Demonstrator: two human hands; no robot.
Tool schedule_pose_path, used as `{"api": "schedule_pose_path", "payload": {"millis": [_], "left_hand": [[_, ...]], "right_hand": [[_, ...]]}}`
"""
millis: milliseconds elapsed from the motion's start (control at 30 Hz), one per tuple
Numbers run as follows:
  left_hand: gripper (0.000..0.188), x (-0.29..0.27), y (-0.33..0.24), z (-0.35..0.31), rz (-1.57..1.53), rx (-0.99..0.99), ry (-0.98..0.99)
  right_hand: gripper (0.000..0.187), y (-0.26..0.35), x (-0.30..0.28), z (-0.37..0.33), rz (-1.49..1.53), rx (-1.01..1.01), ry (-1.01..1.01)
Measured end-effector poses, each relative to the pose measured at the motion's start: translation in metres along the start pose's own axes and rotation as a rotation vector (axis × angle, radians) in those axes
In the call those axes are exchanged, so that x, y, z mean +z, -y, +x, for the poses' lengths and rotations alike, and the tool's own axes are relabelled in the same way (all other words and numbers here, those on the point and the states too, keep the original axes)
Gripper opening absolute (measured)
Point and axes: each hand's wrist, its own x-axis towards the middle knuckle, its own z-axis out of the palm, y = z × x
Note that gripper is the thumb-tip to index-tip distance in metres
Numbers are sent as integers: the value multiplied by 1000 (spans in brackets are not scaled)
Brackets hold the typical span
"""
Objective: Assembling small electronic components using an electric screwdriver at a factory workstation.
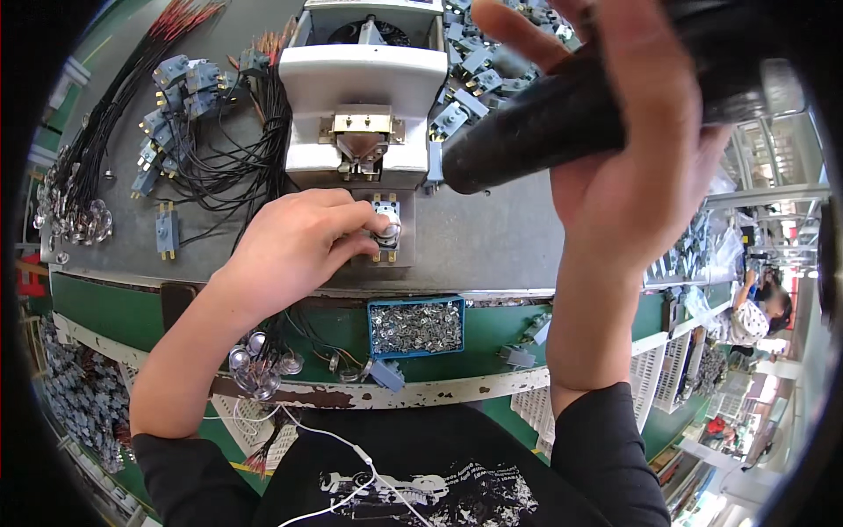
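My left hand pinches a silvery round piece on a small grey switch body with brass terminals, which rests on a metal plate at the bench front. In my right hand, raised high on the right, is a black cylindrical power screwdriver, its rounded end pointing left; the fingers are partly blurred. Just beyond the switch body stands a metal screw feeder with a slotted front mechanism.
Bundled black wires with grey switches lie left of the feeder, and more wires with clear round ends at the far left. Loose grey switches are heaped behind right. A blue tray of small metal parts sits on the lower green ledge.
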Motion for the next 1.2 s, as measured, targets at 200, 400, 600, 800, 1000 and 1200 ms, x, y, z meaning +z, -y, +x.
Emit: {"api": "schedule_pose_path", "payload": {"millis": [200, 400, 600, 800, 1000, 1200], "left_hand": [[17, -1, 3, -3, 115, 61, -24], [19, 4, 6, -5, 58, 45, -29], [20, 3, 2, -3, 133, 29, -22], [19, 16, 17, -10, 53, 86, -101], [20, 8, 9, -4, 25, 37, -34], [20, 6, 7, -4, 18, 34, -16]], "right_hand": [[48, -9, 20, 4, -8, 47, 136], [50, -43, 42, 6, 19, 95, 261], [55, -39, 60, 1, 231, 144, 251], [53, -73, 34, -4, 258, -109, 290], [25, -61, -22, 19, 82, -181, 539], [16, -57, -5, -1, 22, -272, 422]]}}
